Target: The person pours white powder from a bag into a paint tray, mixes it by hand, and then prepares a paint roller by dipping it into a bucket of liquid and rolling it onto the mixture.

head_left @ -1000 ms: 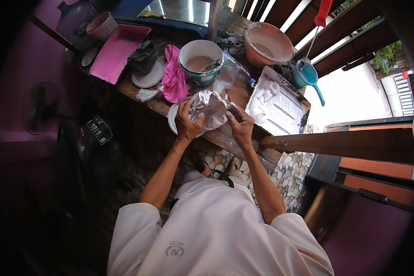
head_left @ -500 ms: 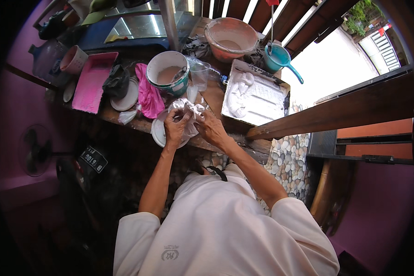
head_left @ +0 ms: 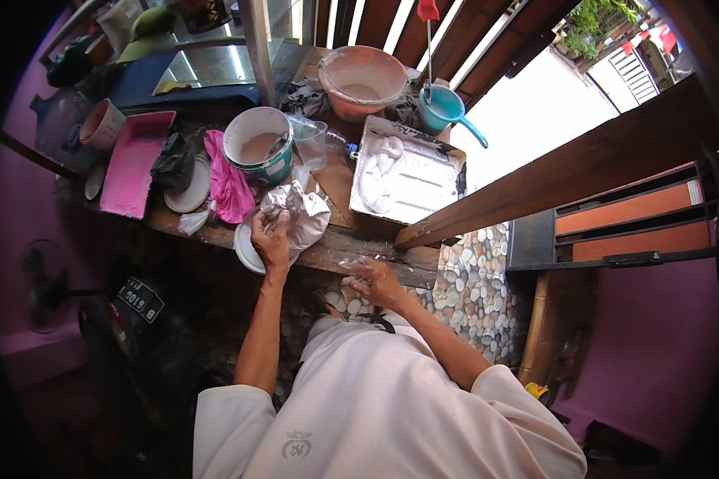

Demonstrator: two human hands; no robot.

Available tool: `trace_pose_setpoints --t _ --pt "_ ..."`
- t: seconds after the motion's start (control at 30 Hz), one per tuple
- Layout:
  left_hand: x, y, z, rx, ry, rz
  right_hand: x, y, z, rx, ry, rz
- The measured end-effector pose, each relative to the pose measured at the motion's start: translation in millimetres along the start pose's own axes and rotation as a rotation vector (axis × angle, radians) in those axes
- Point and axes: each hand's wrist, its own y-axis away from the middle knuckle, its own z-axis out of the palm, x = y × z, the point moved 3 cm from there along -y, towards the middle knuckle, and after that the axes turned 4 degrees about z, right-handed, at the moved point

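Observation:
A crumpled whitish plastic bag [head_left: 305, 214] hangs over the front part of the wooden table, pinched at its left side by my left hand [head_left: 272, 238]. Beneath it, a round white lid [head_left: 248, 249] lies at the table's edge, partly hidden by the bag and hand. My right hand [head_left: 378, 284] is away from the bag, low beside the front edge, fingers parted and white smears on the fingertips. Just beyond the bag stands a white and green bucket [head_left: 236, 144] with pinkish-brown stuff inside. To its right sits a paint tray [head_left: 411, 185] holding thick white paste.
Left of the bucket are a pink plastic bag [head_left: 225, 188], a black bag [head_left: 173, 162] and a pink tray [head_left: 138, 164]. Behind stand an orange basin [head_left: 361, 97] and a teal dipper [head_left: 442, 112]. A wooden beam [head_left: 551, 172] slants along the right.
My right hand has let go of the bag and moved down toward me. The bag now spreads wider from my left hand. The view has shifted, moving the table leftward.

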Motion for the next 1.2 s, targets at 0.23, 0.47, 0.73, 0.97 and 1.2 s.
trace_pose_setpoints --t 0.23,0.47,0.73,0.97,1.2 --pt "-40 83 -65 0.216 -0.140 -0.087 97 100 -58 0.009 -0.056 0.394" --pt "-87 251 -90 0.019 -0.472 -0.499 220 193 -142 0.206 -0.135 0.484" --pt "-54 376 -18 -0.540 -0.776 -0.658 287 375 -214 0.233 -0.385 0.801" --pt "-16 382 78 -1.179 -0.856 -0.725 318 499 -224 0.045 -0.564 0.941" --pt "-55 345 141 -1.477 -0.842 -0.724 312 496 -248 0.102 -0.858 0.999"
